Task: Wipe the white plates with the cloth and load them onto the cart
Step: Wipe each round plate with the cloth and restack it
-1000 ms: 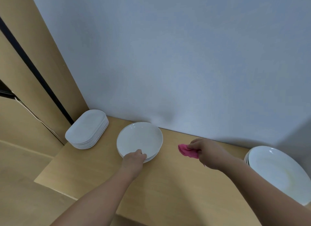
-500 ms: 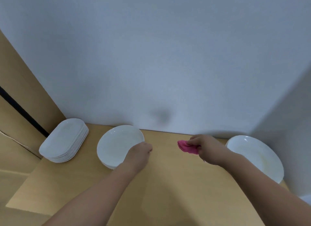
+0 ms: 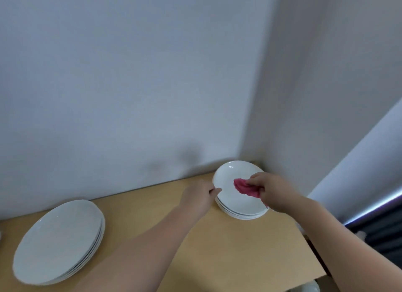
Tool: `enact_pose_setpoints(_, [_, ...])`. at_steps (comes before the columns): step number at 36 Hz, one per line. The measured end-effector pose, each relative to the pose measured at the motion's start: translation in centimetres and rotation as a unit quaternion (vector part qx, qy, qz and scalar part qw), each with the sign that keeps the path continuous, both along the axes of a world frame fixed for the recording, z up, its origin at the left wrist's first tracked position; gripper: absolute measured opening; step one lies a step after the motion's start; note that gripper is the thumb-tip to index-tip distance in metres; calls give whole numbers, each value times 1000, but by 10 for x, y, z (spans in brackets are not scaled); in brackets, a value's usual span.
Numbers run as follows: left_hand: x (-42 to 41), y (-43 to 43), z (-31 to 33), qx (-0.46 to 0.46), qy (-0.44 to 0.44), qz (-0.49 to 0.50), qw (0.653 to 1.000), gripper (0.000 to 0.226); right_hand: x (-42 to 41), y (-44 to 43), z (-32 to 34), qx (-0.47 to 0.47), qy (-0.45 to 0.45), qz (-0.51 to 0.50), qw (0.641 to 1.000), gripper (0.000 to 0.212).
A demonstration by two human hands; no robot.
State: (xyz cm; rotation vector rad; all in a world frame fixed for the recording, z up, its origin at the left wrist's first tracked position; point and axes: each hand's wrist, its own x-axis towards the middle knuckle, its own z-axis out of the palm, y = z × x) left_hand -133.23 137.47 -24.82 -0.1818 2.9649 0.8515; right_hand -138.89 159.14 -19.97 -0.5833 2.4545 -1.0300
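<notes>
Wiping the round white ceramic plate (image 3: 230,176) atop the corner stack (image 3: 241,215)

Across the tan wooden counter (image 3: 239,248), the left hand (image 3: 201,197) pinches the plate's left rim. Just right, the right hand (image 3: 275,191) bunches a pink cloth (image 3: 245,188) in its fingers over the plate's middle (contact unclear), best placed to wipe.

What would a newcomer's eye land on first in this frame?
The pink cloth, bunched in the right hand over the corner stack of plates, stands out against all the white. The left hand grips that stack's top rim; a second stack sits at the left of the table.
</notes>
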Motion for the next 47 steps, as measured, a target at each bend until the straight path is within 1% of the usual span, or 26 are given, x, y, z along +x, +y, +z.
enact_pose_setpoints(2, [-16,16,-9,10,-42,24,999,38,-6,15,-7,33,8,-5,999,45])
enact_pose_setpoints(4, [-30,25,-21,-6,-77,46,996,30,-15,29,-18,61,15,-3,998,37])
enact_pose_setpoints(6, [-39,31,-33,-39,-113,60,991,25,-24,39,-26,95,42,7,995,32])
enact_pose_setpoints(8, [-46,34,-43,-59,-128,84,986,30,-32,48,-30,119,67,19,991,33])
enact_pose_setpoints(12, [-49,33,-53,-71,-147,122,979,36,-44,54,-32,136,76,50,986,34])
enact_pose_setpoints(16, [-49,34,-57,-36,-178,130,975,36,-57,56,-39,153,70,78,983,36])
enact_pose_setpoints(20, [-49,37,-58,23,-184,166,969,30,-65,55,-44,142,49,77,986,37])
enact_pose_setpoints(22, [-51,39,-58,15,-181,169,969,28,-67,55,-45,134,42,79,987,38])
enact_pose_setpoints(25, [-53,43,-56,3,-176,172,969,22,-68,53,-45,152,49,96,983,42])
enact_pose_setpoints(29, [-54,45,-56,6,-185,178,966,28,-66,53,-44,158,62,104,980,45])
enact_pose_setpoints(32, [-54,45,-54,15,-188,182,965,23,-63,55,-45,154,62,102,981,45])
enact_pose_setpoints(33, [-54,46,-53,22,-184,190,964,21,-62,55,-45,152,64,102,981,45])
enact_pose_setpoints(37, [-51,48,-50,87,-160,233,955,28,-60,60,-46,143,74,105,981,45])
enact_pose_setpoints(41, [-49,48,-51,160,-144,248,945,18,-58,62,-46,140,83,103,981,41])
enact_pose_setpoints(45, [-51,49,-45,248,-111,281,920,12,-56,65,-45,139,90,104,981,42])
enact_pose_setpoints(47, [-52,49,-39,267,-104,292,913,7,-56,66,-44,137,90,99,981,41])
